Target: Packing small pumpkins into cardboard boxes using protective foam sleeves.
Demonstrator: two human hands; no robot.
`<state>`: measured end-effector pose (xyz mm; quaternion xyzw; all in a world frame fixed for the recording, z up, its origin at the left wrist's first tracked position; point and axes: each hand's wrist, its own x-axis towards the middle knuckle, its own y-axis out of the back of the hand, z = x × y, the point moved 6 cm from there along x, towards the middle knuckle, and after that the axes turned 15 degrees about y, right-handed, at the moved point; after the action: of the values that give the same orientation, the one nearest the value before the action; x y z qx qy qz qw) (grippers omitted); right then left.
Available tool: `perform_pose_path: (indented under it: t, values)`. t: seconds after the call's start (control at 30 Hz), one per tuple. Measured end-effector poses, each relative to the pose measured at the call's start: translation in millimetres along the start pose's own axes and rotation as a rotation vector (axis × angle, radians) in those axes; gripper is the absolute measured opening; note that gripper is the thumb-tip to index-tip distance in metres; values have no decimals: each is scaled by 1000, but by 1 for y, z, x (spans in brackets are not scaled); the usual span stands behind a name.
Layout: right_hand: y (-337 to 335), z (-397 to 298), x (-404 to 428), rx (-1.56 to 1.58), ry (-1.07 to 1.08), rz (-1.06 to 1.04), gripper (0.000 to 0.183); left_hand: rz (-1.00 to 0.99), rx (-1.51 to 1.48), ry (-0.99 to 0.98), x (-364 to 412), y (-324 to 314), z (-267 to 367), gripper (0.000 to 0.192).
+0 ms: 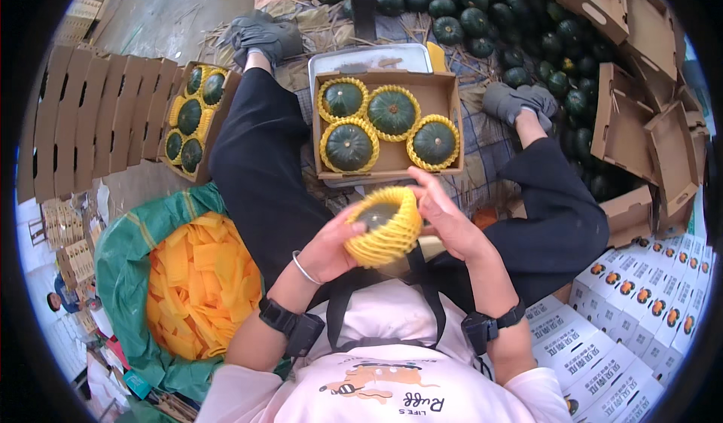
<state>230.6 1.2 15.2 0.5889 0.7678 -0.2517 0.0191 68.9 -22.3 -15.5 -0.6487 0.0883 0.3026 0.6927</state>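
Observation:
Between my hands, a dark green squash point(379, 216) sits inside a yellow foam net sleeve point(390, 245). My left hand point(333, 242) grips its left side, thumb over the rim. The fingers of my right hand point(446, 219) are spread at the sleeve's right side, slightly blurred; whether they press on it is hard to tell. Just beyond lies an open cardboard box point(390, 163) with several sleeved green squashes point(393, 110) standing in it, stems up. The box rests on the metal platform of a scale point(370, 58).
At left a green sack point(121, 265) holds many flat yellow foam sleeves point(197, 276). Behind it stand a filled box point(217, 123) and stacked cardboard boxes point(101, 123). Loose squashes point(502, 16) and open boxes point(627, 135) lie at right, above printed white cartons point(599, 361). A person point(68, 296) is far left.

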Motion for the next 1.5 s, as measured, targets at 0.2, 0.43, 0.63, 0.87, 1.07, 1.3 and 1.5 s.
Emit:
perform_pose_path:
  t: [0.2,0.43,0.63,0.87,1.07,1.3,1.5]
  values:
    - [-21,14,10,90,172,17,83,313,322,-373,-20,-21,36,76]
    - [-22,22,18,258,170,81,69,340,469,-327,-24,-34,49,73]
    - [-34,4,-1,362,162,189,58,195,310,-339,-6,-44,46,58]
    - [-37,-13,-14,119,218,55,75,479,450,-483,-7,-26,47,56]
    - [-12,-21,-9,-257,436,306,73,602,1326,-681,-17,-60,55,96]
    - [-2,0,-4,59,197,236,42,10,71,-369,6,-41,31,48]
    - [-11,-3,2,246,173,305,53,119,-187,-208,11,-31,32,39]
